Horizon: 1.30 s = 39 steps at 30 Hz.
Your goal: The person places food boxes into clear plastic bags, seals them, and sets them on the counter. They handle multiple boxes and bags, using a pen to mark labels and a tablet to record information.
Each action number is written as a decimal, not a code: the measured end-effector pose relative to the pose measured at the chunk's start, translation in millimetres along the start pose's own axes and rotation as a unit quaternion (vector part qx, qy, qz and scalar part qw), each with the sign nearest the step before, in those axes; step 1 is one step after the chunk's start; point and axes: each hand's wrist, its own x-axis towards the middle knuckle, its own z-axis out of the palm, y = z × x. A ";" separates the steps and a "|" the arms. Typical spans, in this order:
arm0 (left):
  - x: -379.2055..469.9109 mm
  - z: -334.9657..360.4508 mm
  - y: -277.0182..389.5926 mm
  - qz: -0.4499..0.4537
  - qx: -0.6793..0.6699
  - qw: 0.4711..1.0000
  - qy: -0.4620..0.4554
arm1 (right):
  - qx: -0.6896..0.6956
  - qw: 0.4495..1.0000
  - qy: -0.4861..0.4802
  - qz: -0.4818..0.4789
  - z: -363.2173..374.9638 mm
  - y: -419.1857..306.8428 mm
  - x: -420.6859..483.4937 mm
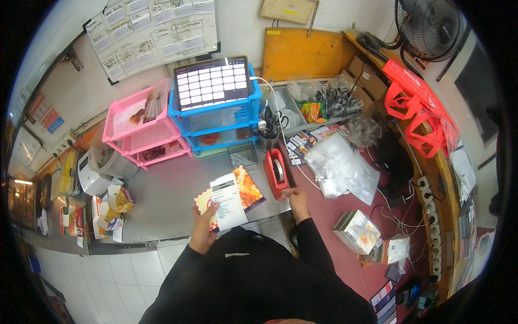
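In my left hand [205,229] I hold a printed paper receipt [227,200] together with a colourful printed card or flat packet [249,188] that shows behind it, over the edge of the metal table [162,202]. My right hand [298,202] is at the near end of a red tape dispenser [272,174], fingertips closed together by its cutting edge. Whether a piece of tape is between those fingers is too small to tell. The tape roll [278,170] sits in the dispenser. A clear plastic box [242,156] stands just behind the papers.
Pink basket tiers [141,137] and blue basket tiers [218,121] with a tablet [212,83] stand at the back. Clear plastic bags [344,162], a white cable [301,172] and wrapped boxes [357,231] lie right. Opened food boxes [107,210] stand left.
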 end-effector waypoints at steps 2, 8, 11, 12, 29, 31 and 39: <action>2.0 -1.0 2.7 -0.003 -0.018 1.000 0.025 | -0.008 0.999 0.013 0.030 -0.8 10.8 -8.8; 0.9 5.8 18.6 -0.066 -0.073 0.994 -0.044 | -0.298 0.953 0.057 -0.004 4.2 64.0 -13.5; -0.2 15.7 29.1 -0.064 -0.094 0.991 -0.078 | -0.053 0.995 -0.016 0.085 16.0 47.4 -39.9; -3.4 14.2 36.4 -0.109 -0.045 0.991 -0.068 | 0.033 0.998 -0.050 -0.022 24.4 29.4 -48.9; -10.9 57.2 44.5 -0.174 -0.060 0.978 -0.097 | 0.118 0.902 -0.150 -0.387 67.6 -182.6 -129.5; -11.0 58.2 41.5 -0.159 -0.045 0.983 -0.075 | -0.021 0.924 -0.096 -0.371 63.6 -191.3 -133.6; -1.2 23.0 37.6 -0.256 -0.095 0.947 -0.167 | 0.035 0.952 -0.106 -0.285 80.8 -113.7 -78.1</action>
